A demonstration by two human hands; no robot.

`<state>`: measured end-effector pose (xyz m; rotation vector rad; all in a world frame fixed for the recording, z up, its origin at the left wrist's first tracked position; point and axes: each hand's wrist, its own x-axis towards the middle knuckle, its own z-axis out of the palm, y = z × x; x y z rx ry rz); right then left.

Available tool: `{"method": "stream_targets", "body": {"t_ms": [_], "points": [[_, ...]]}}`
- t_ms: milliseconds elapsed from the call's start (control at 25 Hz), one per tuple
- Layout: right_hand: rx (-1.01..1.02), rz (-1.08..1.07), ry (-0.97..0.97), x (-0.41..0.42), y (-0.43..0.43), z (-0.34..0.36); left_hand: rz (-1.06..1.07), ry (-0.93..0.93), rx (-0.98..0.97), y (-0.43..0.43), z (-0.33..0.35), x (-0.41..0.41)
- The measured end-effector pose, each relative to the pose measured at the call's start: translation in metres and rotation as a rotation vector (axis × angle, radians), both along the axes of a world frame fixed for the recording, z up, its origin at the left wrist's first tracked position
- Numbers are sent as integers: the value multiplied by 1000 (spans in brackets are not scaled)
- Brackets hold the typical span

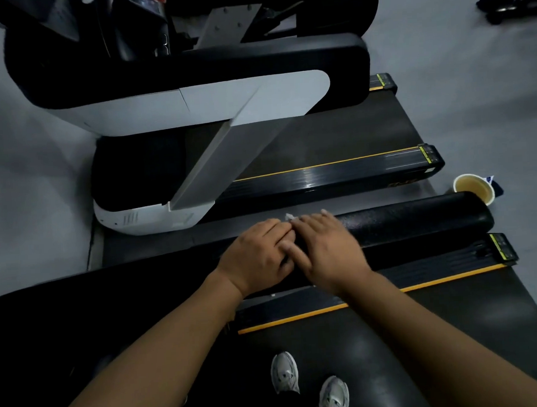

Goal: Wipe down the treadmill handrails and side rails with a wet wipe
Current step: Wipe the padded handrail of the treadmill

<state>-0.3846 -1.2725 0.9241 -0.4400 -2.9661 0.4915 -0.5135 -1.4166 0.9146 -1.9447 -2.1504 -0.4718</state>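
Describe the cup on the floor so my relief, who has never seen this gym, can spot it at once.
Find the thick black padded handrail running across the middle of the view and follow it to its rounded free end on the right. Just beyond that end, on the grey floor, sits the cup. It is the only small, round, open-topped thing there, with a yellow rim and a pale inside among the black treadmill parts.
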Motion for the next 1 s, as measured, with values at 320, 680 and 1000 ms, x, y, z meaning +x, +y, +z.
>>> {"method": "stream_targets", "body": {"t_ms": [320,680,1000], "points": [[48,-138,46,35,-16,-13,2,-13,-3,0,1,-1],[18,-195,99,56,-28,-22,38,-41,-6,1,6,1],[175,-206,41,85,-32,-38,28,-39,-16,0,4,2]]}}
